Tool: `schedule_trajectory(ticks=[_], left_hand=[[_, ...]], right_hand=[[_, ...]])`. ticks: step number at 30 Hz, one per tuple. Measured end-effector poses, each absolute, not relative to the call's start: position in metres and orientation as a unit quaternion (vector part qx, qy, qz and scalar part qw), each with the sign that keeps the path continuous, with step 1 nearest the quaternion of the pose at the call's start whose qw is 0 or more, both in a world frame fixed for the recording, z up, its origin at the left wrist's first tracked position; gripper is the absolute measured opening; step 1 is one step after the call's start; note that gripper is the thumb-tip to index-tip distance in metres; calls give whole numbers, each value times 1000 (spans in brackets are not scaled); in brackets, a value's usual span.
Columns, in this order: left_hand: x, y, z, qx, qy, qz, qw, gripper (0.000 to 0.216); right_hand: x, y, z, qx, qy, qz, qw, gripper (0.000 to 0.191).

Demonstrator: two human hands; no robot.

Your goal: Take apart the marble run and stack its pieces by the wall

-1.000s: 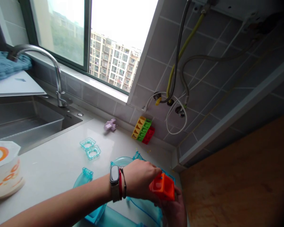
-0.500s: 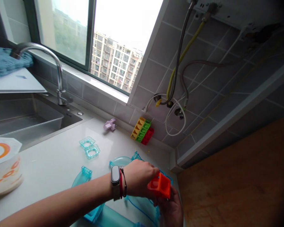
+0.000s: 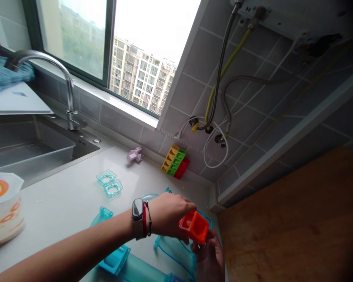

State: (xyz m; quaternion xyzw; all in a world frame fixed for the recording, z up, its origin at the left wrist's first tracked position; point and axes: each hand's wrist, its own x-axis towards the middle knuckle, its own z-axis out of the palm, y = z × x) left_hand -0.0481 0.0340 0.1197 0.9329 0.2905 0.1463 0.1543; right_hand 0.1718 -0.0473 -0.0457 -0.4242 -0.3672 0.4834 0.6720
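Note:
An orange, hollow boxy plastic piece (image 3: pixel 197 228) is held up over the counter between both hands. My left hand (image 3: pixel 171 213), with a watch and bracelets at the wrist, reaches across from the left and grips the piece from its left and top side. My right hand (image 3: pixel 210 252) is closed on its lower right edge; part of its fingers lies behind the piece. Under the hands are translucent teal plastic parts: a curved sheet (image 3: pixel 176 250), a tube (image 3: pixel 144 270) and a bright blue-teal block (image 3: pixel 114 259), partly covered by my left arm.
On the white counter (image 3: pixel 67 203) lie two clear teal frames (image 3: pixel 113 188) and a purple piece (image 3: pixel 134 154). Yellow, green and red blocks (image 3: pixel 175 161) lean by the wall. A white tub (image 3: pixel 6 211) stands left, near the sink (image 3: pixel 76 145) and faucet (image 3: pixel 69 86). A wooden panel (image 3: pixel 288 223) bounds the right.
The orange piece has tilted in my hands, so its open hollow faces me more. Both hands have shifted slightly left in view, and the whole scene has also shifted a little left.

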Motion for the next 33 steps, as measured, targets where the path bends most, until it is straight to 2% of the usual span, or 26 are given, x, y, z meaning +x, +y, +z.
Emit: schedule_trajectory(ticks=[8,14,19,24,26,30,33], left_hand=[[-51,36,119,942,263,151,143,37],[-47,34,117,954,199,175,140,21],[-46,33,123,949,186,210,144,30],[-46,32,123,942,218,198,162,26],[-45,31,121,942,224,190,163,24],[-41,30,117,941,235,189,155,23],[-41,28,118,938,244,194,151,25]], right_hand=[[175,-48,-47,-415,-359,513,660,48],[172,-49,-43,-408,-353,525,658,46],[164,-51,-31,-425,-387,524,629,46],[157,-53,-29,-435,-372,516,637,38],[157,-53,-31,-444,-387,493,640,44],[157,-52,-33,-457,-424,397,673,72],[158,-51,-32,-452,-473,351,671,83]])
